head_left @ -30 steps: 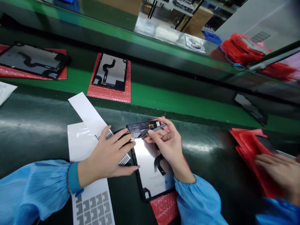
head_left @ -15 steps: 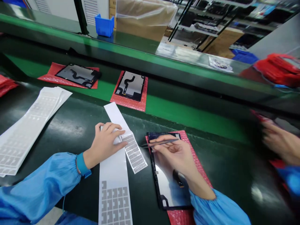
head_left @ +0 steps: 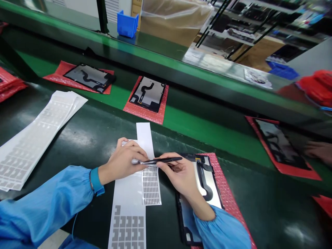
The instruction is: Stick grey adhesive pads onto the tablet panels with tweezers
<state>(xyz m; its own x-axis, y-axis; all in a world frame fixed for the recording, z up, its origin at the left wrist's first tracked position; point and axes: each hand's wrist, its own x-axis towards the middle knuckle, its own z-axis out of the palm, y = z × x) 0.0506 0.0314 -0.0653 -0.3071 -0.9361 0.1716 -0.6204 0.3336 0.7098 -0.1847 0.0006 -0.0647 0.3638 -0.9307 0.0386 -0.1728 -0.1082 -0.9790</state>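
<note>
Tweezers point(head_left: 160, 160): black and almost level. The tips point toward the left edge of the bench point(head_left: 77, 131) and meet my left hand point(head_left: 124, 162) over the top end of the sticker strip point(head_left: 151, 183).
Right hand point(head_left: 178, 173): pinching the tweezers between thumb and forefinger, with the wrist over the panel point(head_left: 207, 176).
Left hand: fingers curled and drawn together, tips pressed down on the upper end of the sticker strip. I cannot tell whether they also nip a sticker.
Sticker strip: a narrow white sheet with rows of small grey pieces, near the middle of the bench's near edge. It lies on a longer backing sheet point(head_left: 127, 211) that carries larger grey squares.
Panel: flex-cable side up on red bubble wrap point(head_left: 229, 197), just right of the sticker strip and toward the near edge.
Elsewhere: a sheet stack point(head_left: 33, 138) lies toward the left edge. Belt panels point(head_left: 147, 93) sit on the green belt point(head_left: 207, 128) past the far edge. A co-worker's hand point(head_left: 319, 150) is at the right edge, well apart from mine.
Doing it well: in my judgement the left hand should pin the sticker strip flat right beside the piece being lifted. The tweezers should come in shallow, catch only a corner and peel slowly, so the piece neither curls nor drags its neighbours.
</note>
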